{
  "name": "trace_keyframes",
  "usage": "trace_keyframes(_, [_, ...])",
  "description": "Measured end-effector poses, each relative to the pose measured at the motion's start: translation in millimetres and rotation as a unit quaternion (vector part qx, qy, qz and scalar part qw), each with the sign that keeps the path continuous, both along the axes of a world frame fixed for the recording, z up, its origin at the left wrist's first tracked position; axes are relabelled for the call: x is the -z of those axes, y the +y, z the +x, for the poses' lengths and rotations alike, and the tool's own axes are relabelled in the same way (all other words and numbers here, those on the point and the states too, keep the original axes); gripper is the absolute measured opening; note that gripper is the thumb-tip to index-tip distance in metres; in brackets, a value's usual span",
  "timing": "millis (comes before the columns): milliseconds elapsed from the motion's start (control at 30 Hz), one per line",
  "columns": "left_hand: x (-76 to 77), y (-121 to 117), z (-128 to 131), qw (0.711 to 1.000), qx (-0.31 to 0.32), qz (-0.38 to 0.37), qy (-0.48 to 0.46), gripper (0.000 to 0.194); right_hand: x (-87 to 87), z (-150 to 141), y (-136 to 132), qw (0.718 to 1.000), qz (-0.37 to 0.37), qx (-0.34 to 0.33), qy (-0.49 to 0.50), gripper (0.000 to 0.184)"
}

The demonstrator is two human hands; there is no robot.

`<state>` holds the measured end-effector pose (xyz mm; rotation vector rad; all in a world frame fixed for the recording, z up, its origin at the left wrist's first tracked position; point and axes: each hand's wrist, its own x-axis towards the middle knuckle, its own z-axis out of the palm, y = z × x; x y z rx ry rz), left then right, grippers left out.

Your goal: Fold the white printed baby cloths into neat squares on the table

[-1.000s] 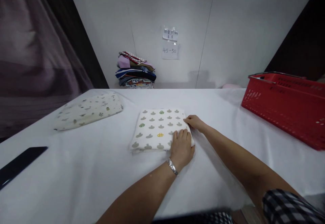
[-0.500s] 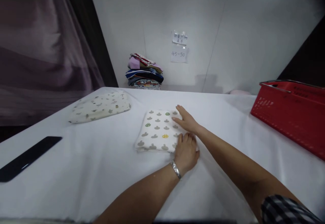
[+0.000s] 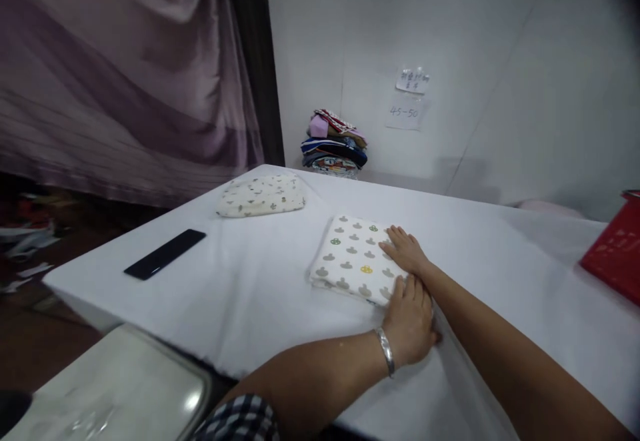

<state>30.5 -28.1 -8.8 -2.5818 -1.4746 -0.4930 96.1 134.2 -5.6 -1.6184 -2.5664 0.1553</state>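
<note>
A folded white cloth (image 3: 353,254) printed with grey, green and yellow mushroom shapes lies on the white-covered table (image 3: 260,281). My right hand (image 3: 407,252) rests flat on its far right part, fingers stretched out and slightly spread. At the near right corner, my left hand (image 3: 409,321), with a silver bracelet at the wrist, presses its fingers onto the cloth; its thumb is out to the right. Both palms face down and nearly touch each other. Farther back on the left lies another pale cloth (image 3: 263,195) with small dark prints, loosely heaped.
A long black flat object (image 3: 166,254) lies near the table's left edge. Coloured folded fabrics are stacked (image 3: 335,144) by the back wall. A red basket (image 3: 617,247) stands at far right. Below the left edge is a pale, glossy surface (image 3: 120,387).
My view has swung left, so things appear farther right. My right hand has settled flatter on the cloth, close beside my left hand, which stays at the near right corner.
</note>
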Motion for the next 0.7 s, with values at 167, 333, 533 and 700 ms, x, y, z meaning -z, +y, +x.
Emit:
trace_keyframes(167, [3.6,-15,6,0.999,0.032,0.023,0.021,0.069,4.9,0,2,1.0,0.015,0.001,0.001,0.064])
trace_keyframes(333, [-0.7,-29,12,0.965,0.25,-0.06,0.059,0.035,4.9,2,0,1.0,0.03,-0.003,0.005,0.061])
trace_keyframes(533, [-42.6,-5,-39,0.971,0.216,-0.076,-0.072,0.03,5.2,2,-2,0.999,0.038,-0.006,0.009,0.058])
trace_keyframes(700, [-45.4,30,-110,0.986,-0.124,-0.054,-0.097,0.044,13.9,5,-2,0.997,0.061,-0.011,0.039,0.057])
